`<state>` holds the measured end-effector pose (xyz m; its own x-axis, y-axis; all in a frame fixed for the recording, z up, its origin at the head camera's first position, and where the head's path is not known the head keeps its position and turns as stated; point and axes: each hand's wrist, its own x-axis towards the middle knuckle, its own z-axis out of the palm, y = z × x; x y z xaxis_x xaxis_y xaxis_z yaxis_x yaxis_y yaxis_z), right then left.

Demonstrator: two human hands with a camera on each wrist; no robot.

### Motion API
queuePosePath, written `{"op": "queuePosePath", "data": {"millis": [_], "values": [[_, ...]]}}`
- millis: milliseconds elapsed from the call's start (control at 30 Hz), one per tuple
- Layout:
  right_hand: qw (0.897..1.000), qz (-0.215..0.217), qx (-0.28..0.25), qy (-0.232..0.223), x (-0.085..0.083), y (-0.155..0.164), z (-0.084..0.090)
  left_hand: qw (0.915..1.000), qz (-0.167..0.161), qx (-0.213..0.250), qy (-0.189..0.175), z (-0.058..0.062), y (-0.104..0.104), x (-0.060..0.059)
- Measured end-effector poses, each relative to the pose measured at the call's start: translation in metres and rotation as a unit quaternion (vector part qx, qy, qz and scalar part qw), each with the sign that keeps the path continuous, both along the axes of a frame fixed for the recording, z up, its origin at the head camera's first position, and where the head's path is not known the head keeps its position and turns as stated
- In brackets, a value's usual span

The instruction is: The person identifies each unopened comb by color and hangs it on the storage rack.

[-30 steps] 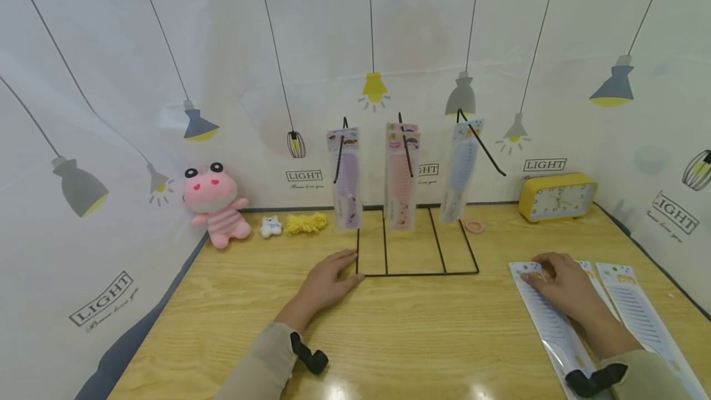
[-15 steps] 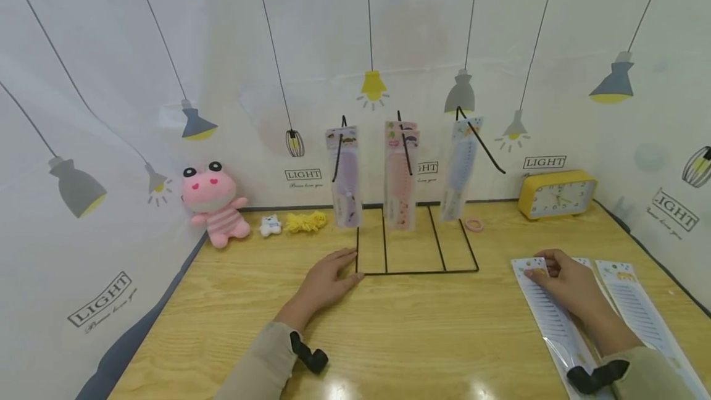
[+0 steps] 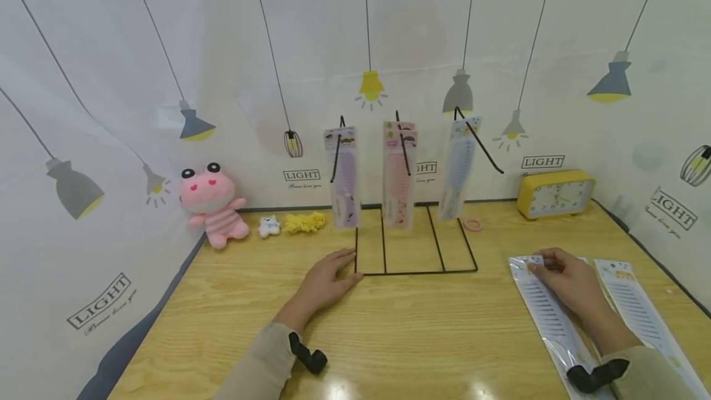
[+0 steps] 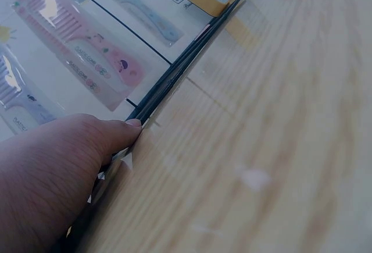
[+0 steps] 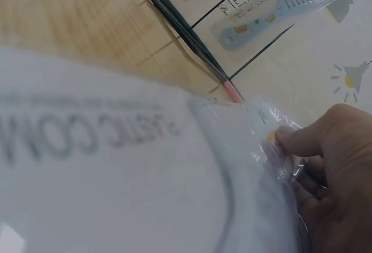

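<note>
My left hand (image 3: 326,279) rests at the front left corner of a black wire display rack (image 3: 416,273), its fingers along the side bar and its thumb at the front bar. In the left wrist view the thumb touches that bar. My right hand (image 3: 572,286) pinches the top of a packaged blue comb (image 3: 539,301) between thumb and fingers; the wrapper's top end is slightly raised. Beside it lies another packaged comb (image 3: 639,310), and a further package is partly hidden under the hand. On the rack hang a purple comb (image 3: 347,181), pink combs (image 3: 399,184) and a blue comb (image 3: 460,168).
Along the back stand a pink plush toy (image 3: 213,205), a small white bear figure (image 3: 269,226), a yellow yarn bundle (image 3: 305,222) and a yellow alarm clock (image 3: 555,195). A pink ring (image 3: 473,225) lies by the rack. A printed backdrop encloses the wooden table (image 3: 422,332).
My right hand has taken a pinch on the top of the packaged comb and lifted that end slightly. The left hand and the rack stay in place.
</note>
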<state>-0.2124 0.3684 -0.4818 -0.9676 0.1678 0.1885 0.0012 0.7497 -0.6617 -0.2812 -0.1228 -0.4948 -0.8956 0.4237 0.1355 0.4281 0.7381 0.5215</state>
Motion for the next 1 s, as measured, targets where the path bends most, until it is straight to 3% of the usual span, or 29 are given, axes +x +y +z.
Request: {"op": "queuePosePath", "data": {"millis": [433, 667, 1000], "values": [[0.999, -0.007, -0.032, 0.015, 0.0003, 0.0013, 0.0031, 1.0000, -0.003, 0.005, 0.003, 0.0032, 0.0000, 0.0037], [0.996, -0.018, -0.087, 0.015, 0.0021, 0.0035, 0.0045, 1.0000, -0.003, 0.004, 0.007, 0.0015, 0.0005, 0.0024], [0.994, -0.027, -0.100, 0.021, 0.0032, 0.0018, 0.0063, 1.0000, -0.006, 0.004, 0.006, 0.0012, 0.0001, 0.0010]]}}
